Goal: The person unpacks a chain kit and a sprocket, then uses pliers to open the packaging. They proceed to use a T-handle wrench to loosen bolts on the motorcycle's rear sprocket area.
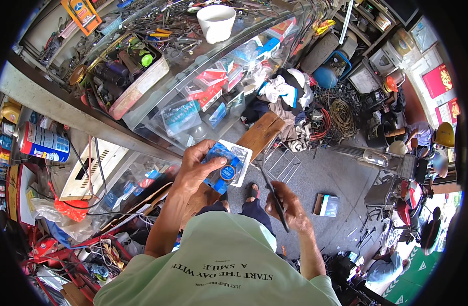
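My left hand is closed on a blue blister pack, its thumb lying across the printed front. Behind the blue face, a white-edged plastic backing sticks out on the far right side. In my right hand is a long, slim dark tool, and the fingers are wrapped round it. Its thin end points up and left, close to the pack but apart from it. The tool's exact kind cannot be made out.
Beyond my hands lies a wooden plank beside a metal rack. A glass cabinet bears tools and a white cup. An open box sits on the floor. Coiled cables lie farther off. People are at the right.
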`<act>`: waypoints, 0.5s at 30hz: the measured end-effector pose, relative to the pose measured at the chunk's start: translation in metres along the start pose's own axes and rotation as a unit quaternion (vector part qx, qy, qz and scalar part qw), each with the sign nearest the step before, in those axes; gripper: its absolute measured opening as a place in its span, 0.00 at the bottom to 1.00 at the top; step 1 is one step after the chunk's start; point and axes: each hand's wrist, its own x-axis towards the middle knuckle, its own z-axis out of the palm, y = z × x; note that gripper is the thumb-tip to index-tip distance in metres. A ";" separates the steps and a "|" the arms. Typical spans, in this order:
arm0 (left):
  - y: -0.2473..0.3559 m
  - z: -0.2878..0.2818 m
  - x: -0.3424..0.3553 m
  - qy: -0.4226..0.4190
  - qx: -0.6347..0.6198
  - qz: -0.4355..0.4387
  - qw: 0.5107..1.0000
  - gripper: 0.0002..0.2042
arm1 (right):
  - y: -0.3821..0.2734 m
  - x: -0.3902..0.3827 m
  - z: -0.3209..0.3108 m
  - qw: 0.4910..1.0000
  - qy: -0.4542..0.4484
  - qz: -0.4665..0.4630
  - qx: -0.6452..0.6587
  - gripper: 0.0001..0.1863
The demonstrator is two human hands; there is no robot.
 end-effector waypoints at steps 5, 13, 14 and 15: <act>0.004 0.000 0.003 -0.028 0.011 -0.002 1.000 0.10 | 0.008 -0.001 0.005 0.996 -0.050 -0.044 -0.063 0.35; 0.010 0.006 0.000 -0.085 0.027 -0.023 0.996 0.12 | -0.011 0.013 0.011 0.986 -0.069 -0.079 -0.128 0.33; 0.011 0.008 -0.002 -0.081 0.020 -0.028 0.996 0.12 | -0.013 0.015 0.011 0.987 -0.077 -0.071 -0.125 0.33; 0.011 0.009 -0.002 -0.077 0.012 -0.033 0.996 0.11 | -0.017 0.015 0.012 0.987 -0.078 -0.073 -0.124 0.33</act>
